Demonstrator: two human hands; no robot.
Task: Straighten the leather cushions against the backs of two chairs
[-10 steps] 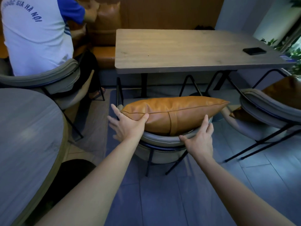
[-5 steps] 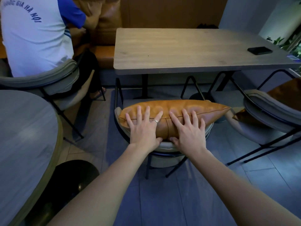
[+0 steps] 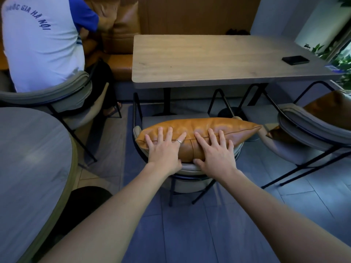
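A tan leather cushion (image 3: 224, 128) lies lengthwise along the curved grey back of the chair (image 3: 190, 179) in front of me. My left hand (image 3: 164, 149) rests flat on the cushion's left half, fingers spread, a ring on one finger. My right hand (image 3: 216, 150) lies flat on its middle, fingers spread, thumb at the chair's top edge. Neither hand grips it. A second tan cushion (image 3: 330, 109) leans in the grey chair (image 3: 307, 130) at the right, its lower corner poking out under the backrest.
A rectangular wooden table (image 3: 209, 61) stands beyond the chair with a black phone (image 3: 295, 60) on it. A round table (image 3: 28, 168) is at my left. A person in a white and blue shirt (image 3: 38, 44) sits at the upper left. Plants are at the far right.
My hands moved from the cushion's ends to its middle and now lie flat on it. The cushion sits a little lower against the chair back.
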